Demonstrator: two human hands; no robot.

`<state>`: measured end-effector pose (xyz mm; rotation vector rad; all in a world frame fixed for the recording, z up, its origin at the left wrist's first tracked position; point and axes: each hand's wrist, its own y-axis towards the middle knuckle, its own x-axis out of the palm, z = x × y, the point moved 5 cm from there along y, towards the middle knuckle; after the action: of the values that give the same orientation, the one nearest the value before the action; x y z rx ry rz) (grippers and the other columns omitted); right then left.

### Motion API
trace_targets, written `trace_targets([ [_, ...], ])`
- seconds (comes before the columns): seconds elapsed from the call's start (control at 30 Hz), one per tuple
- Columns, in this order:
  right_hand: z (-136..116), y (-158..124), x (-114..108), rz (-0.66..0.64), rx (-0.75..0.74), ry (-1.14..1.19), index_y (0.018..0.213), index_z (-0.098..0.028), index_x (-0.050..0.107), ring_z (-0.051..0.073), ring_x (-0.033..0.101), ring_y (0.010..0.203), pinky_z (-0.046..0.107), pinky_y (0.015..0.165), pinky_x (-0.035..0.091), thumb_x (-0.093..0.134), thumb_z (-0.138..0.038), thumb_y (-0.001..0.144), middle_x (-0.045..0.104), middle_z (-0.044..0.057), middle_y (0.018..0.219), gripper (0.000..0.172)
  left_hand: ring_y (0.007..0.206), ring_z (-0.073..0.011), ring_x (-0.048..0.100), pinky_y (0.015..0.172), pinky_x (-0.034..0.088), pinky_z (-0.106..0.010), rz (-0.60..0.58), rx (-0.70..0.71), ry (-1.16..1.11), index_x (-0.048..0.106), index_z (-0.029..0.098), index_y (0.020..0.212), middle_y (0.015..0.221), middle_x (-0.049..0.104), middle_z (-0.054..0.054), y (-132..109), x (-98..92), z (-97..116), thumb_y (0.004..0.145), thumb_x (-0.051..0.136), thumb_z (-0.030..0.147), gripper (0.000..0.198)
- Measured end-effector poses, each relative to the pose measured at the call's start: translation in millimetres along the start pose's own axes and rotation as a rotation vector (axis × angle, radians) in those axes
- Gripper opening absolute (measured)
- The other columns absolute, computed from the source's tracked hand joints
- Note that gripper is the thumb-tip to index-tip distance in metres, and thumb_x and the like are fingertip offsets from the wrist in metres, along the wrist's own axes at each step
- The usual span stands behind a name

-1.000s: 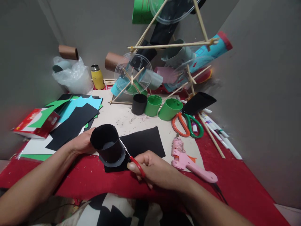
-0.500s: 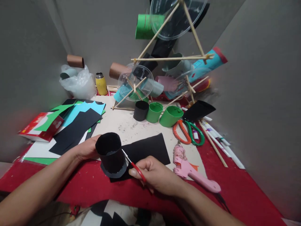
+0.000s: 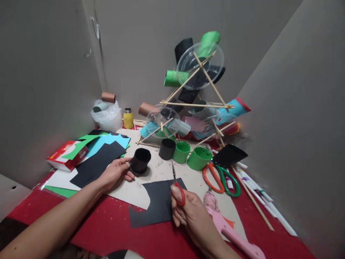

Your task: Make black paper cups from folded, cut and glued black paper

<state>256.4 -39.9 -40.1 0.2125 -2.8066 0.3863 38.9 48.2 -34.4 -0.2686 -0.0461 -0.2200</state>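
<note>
My left hand [image 3: 117,173] pinches the lower rim of a black paper cup [image 3: 140,161], its opening facing up, low over the beige board. In my right hand [image 3: 185,212] is a pair of small scissors [image 3: 174,176] with red handles, blades together and pointing away from me. Just beneath the right hand lies a black paper sheet [image 3: 157,205] with a curved piece cut from its left side. Beyond the scissors stand a black paper cup [image 3: 167,149] and two green paper cups [image 3: 199,158], side by side.
A stick frame with plastic discs and paper tubes [image 3: 199,104] rises at the back. At right lie orange- and green-handled scissors [image 3: 215,180], a pink glue gun [image 3: 223,225] and markers [image 3: 261,190]. Paper sheets [image 3: 101,162], a red box [image 3: 66,154] and a yellow bottle [image 3: 128,118] are at left.
My left hand has carried the black cup forward, away from me and lower towards the board. The scissors have come away from the cup and now point forward. The view has tilted up.
</note>
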Motion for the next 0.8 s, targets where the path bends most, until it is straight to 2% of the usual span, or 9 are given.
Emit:
trace_targets([
  [0.2,3,-2,2,-0.023,-0.073,0.044,0.056,-0.018,0.049,0.004,0.030,0.031,0.016,0.035,0.024,0.064,-0.061,0.081,0.031,-0.011,0.037,0.052,0.058,-0.0172,0.066,0.056,0.051,-0.028,0.157,0.114,0.218,0.049,0.003,0.131,0.073,0.068,-0.010,-4,-12.8,9,0.082,0.062,0.035,0.059],
  [0.3,0,-3,2,0.014,-0.103,0.072,0.056,-0.018,0.049,0.004,0.029,0.032,0.016,0.036,0.027,0.066,-0.063,0.077,0.029,-0.012,0.037,0.053,0.067,-0.0174,0.065,0.062,0.050,-0.029,0.291,0.261,0.365,0.054,0.010,0.126,0.093,0.069,-0.011,-19,-20.6,27,0.083,0.058,0.036,0.051],
  [0.37,-2,-5,0,0.052,-0.118,0.086,0.057,-0.018,0.050,0.004,0.029,0.032,0.016,0.036,0.026,0.067,-0.065,0.075,0.029,-0.012,0.037,0.053,0.077,-0.0185,0.064,0.071,0.049,-0.031,0.333,0.363,0.450,0.061,0.014,0.116,0.101,0.068,-0.010,-35,-14.2,38,0.083,0.056,0.038,0.041],
  [0.43,-2,-7,-2,0.079,-0.127,0.093,0.057,-0.017,0.050,0.004,0.033,0.033,0.016,0.036,0.023,0.068,-0.066,0.073,0.033,-0.010,0.037,0.054,0.082,-0.0205,0.063,0.078,0.048,-0.032,0.280,0.434,0.553,0.068,0.017,0.102,0.101,0.069,-0.008,-50,4.5,42,0.081,0.059,0.040,0.032],
  [0.47,-1,-7,-4,0.083,-0.132,0.092,0.058,-0.017,0.051,0.005,0.035,0.033,0.016,0.036,0.023,0.068,-0.066,0.073,0.036,-0.009,0.037,0.054,0.085,-0.0222,0.063,0.080,0.047,-0.034,0.207,0.455,0.630,0.070,0.018,0.102,0.101,0.070,-0.008,-56,17.8,42,0.079,0.063,0.039,0.032],
  [0.53,1,-7,-6,0.080,-0.148,0.077,0.057,-0.017,0.051,0.006,0.038,0.034,0.016,0.037,0.025,0.066,-0.067,0.074,0.041,-0.007,0.038,0.055,0.098,-0.0283,0.061,0.090,0.046,-0.041,0.000,0.498,0.987,0.064,0.018,0.118,0.113,0.067,-0.012,-62,48.8,32,0.077,0.066,0.043,0.048],
  [0.6,2,-6,-8,0.089,-0.164,0.040,0.056,-0.017,0.052,0.007,0.041,0.034,0.017,0.037,0.028,0.066,-0.068,0.074,0.045,-0.005,0.039,0.055,0.101,-0.0343,0.058,0.088,0.047,-0.047,-0.110,0.476,1.220,0.062,0.017,0.119,0.112,0.064,-0.015,-61,67.6,18,0.064,0.075,0.055,0.068],
  [0.67,2,-6,-9,0.125,-0.171,-0.001,0.055,-0.017,0.052,0.007,0.043,0.034,0.018,0.038,0.030,0.067,-0.069,0.071,0.047,-0.004,0.039,0.056,0.099,-0.0344,0.057,0.086,0.048,-0.047,-0.136,0.482,1.331,0.062,0.017,0.113,0.110,0.062,-0.015,-55,75.9,9,0.059,0.074,0.066,0.074],
  [0.8,0,-11,-7,0.193,-0.164,-0.020,0.054,-0.017,0.054,0.008,0.044,0.034,0.018,0.037,0.032,0.072,-0.070,0.063,0.046,-0.005,0.039,0.057,0.096,-0.0315,0.057,0.081,0.049,-0.042,-0.134,0.444,1.391,0.061,0.017,0.105,0.105,0.060,-0.013,-43,75.5,1,0.063,0.066,0.074,0.071],
])
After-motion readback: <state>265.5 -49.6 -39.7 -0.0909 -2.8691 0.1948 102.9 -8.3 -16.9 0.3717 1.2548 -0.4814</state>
